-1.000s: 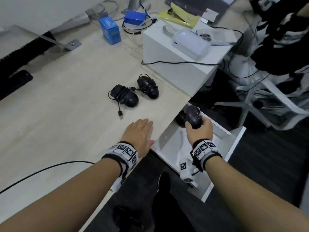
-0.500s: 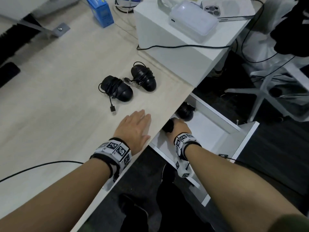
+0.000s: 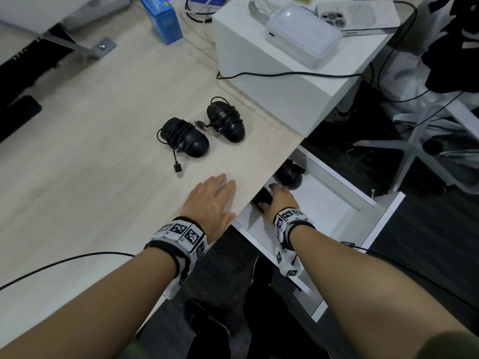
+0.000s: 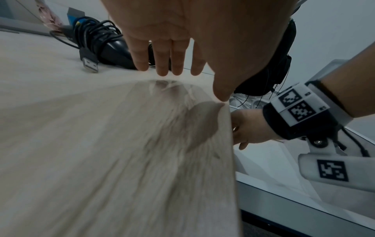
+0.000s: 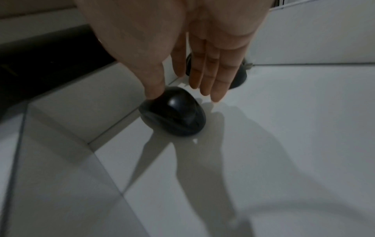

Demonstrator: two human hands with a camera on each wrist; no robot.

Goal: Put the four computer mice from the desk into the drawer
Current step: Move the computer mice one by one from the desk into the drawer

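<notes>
Both hands spread: left hand (image 3: 210, 203) flat at desk (image 3: 77, 164) edge (right hand (image 3: 281, 200) in drawer (image 3: 334, 174)).

Office, wooden desk (image 3: 77, 177), swivel chair base (image 3: 414, 151), cables (image 3: 285, 73)

- The four mice (image 3: 190, 137) are glossy black.
- The desk (image 3: 77, 164) is pale wood-grain.
- The drawer (image 3: 334, 203) is white inside.
- The wristbands (image 3: 181, 233) carry black-and-white square markers.
- The box (image 3: 164, 18) is blue.

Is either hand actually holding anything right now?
No. The right hand is open, thumb just touching the mouse in the drawer; the left hand lies flat on the desk.
</notes>
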